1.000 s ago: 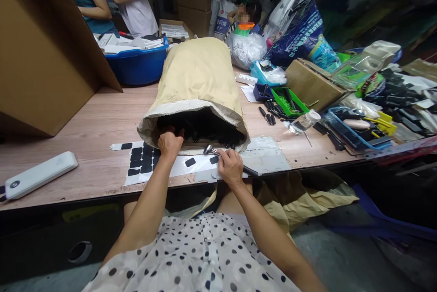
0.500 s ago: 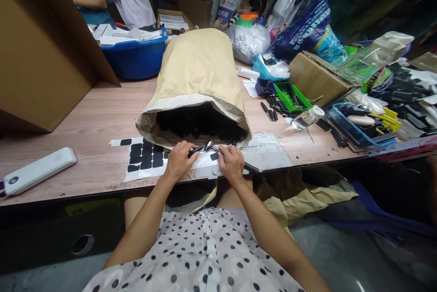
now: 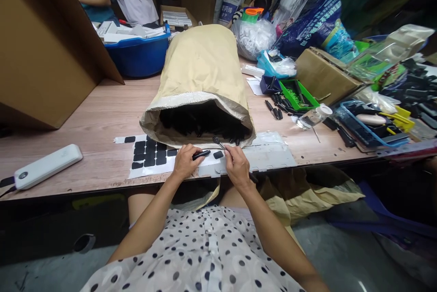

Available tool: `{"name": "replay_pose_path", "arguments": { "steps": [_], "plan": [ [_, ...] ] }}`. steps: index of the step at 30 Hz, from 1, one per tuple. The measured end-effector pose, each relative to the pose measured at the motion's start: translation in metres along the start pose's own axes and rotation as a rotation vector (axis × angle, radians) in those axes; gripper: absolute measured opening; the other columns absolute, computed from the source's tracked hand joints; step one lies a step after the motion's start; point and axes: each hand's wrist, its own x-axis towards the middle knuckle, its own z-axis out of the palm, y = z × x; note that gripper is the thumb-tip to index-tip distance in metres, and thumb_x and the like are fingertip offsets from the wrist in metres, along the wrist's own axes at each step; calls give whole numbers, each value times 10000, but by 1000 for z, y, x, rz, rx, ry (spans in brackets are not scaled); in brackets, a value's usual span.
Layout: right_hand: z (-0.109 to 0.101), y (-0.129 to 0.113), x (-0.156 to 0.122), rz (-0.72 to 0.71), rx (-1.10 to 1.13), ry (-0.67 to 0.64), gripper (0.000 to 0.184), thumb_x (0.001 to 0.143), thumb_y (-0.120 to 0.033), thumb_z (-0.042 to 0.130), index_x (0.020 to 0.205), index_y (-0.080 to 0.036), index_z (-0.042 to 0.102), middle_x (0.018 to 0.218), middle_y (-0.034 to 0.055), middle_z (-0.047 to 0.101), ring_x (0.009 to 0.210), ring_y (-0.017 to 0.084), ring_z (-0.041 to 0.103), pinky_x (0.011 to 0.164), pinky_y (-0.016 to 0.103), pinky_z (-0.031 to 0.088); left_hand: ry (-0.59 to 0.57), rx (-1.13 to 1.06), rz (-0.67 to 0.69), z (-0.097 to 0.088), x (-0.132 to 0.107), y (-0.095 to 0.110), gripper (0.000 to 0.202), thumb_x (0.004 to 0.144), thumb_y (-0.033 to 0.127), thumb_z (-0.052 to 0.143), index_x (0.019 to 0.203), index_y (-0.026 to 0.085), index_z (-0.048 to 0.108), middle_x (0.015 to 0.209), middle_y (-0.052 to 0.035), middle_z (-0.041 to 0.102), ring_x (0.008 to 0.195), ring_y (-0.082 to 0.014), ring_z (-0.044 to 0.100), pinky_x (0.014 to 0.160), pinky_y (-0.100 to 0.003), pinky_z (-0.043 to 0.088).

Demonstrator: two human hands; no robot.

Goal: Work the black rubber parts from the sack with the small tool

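Note:
A tan paper sack (image 3: 201,73) lies on its side on the wooden table (image 3: 102,119), its mouth facing me and full of black parts. Just in front of the mouth, my left hand (image 3: 184,162) is closed on a small black stick-shaped part (image 3: 201,154). Beside it my right hand (image 3: 235,164) grips a small metal hammer (image 3: 218,142), whose head points up toward the sack. Both hands rest over a white sheet carrying several black pads (image 3: 148,157).
A white power bank (image 3: 48,166) lies at the left. A big cardboard box (image 3: 41,50) and a blue basin (image 3: 138,53) stand behind it. Green and blue trays, a brown box and bags crowd the right side. Two people stand at the far left.
My left hand came out of the sack's mouth with a black part and now holds it on the sheet beside the right hand. The hammer stayed in my right hand.

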Motion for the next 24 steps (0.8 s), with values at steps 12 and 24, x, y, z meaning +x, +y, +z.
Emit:
{"name": "replay_pose_path", "arguments": {
  "steps": [12, 24],
  "plan": [
    [-24, -29, -11, -31, 26, -115, 369, 997, -238, 432, 1248, -298, 696, 863, 26, 637, 808, 146, 627, 684, 216, 479, -12, -16, -56, 1, 0, 5, 144, 813, 284, 692, 950, 276, 735, 881, -8, 663, 896, -222, 569, 856, -357, 451],
    [-23, -40, -12, -111, -71, -156, 366, 1002, -217, 435, 1242, -295, 699, 852, 18, 624, 755, 122, 607, 638, 200, 439, -23, -12, -90, 1, 1, 8, 120, 805, 285, 710, 923, 266, 721, 889, -9, 659, 907, -222, 567, 856, -353, 454]
  ]
}}
